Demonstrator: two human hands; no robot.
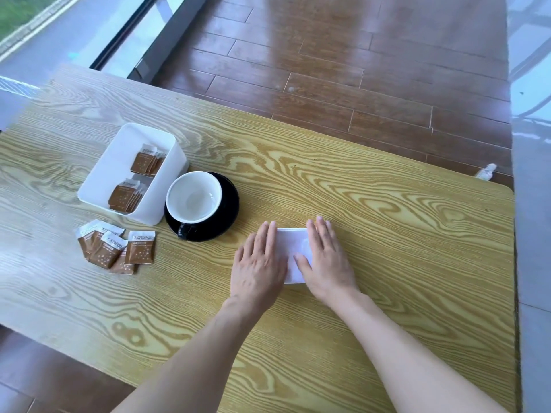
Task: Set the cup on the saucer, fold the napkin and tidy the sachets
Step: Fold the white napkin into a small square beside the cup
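Note:
A folded white napkin [293,248] lies flat on the wooden table [387,219]. My left hand [258,263] presses its left part with straight fingers. My right hand [326,257] lies flat on its right part, thumb across the paper. To the left stands a black cup [193,198] with a white inside, upright on a black saucer [229,201], its handle towards me. Several brown sachets [116,248] lie loose on the table left of the saucer. More sachets stand in two bunches inside a white box [119,162].
The table's far edge runs diagonally behind the box and cup, with a brown plank floor [343,70] beyond. A small white object [484,171] sits past the far right corner. A window frame is at the top left.

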